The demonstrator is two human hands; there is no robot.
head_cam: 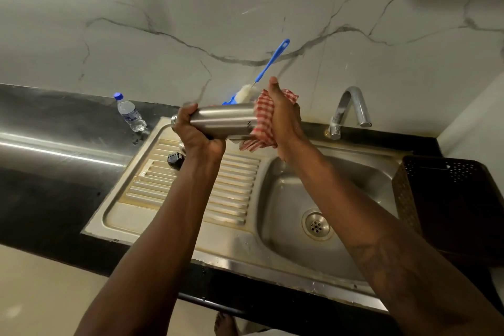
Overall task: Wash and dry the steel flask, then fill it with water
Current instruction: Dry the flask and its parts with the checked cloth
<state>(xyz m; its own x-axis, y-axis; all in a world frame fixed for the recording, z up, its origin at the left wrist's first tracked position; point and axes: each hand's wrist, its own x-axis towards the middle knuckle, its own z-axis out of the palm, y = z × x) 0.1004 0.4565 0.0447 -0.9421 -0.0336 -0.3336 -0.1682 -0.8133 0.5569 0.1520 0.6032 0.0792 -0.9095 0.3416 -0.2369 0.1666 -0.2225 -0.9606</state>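
The left hand's (197,135) grip curls round the neck end of the steel flask (223,120), held level above the sink (152,217). Best to hold firm and twist, so the red checked cloth (262,121), squeezed round the base in the right hand's (283,117) grip, wipes every side.

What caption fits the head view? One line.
Left hand grips steel flask over sink; right hand wraps checked cloth around its end.
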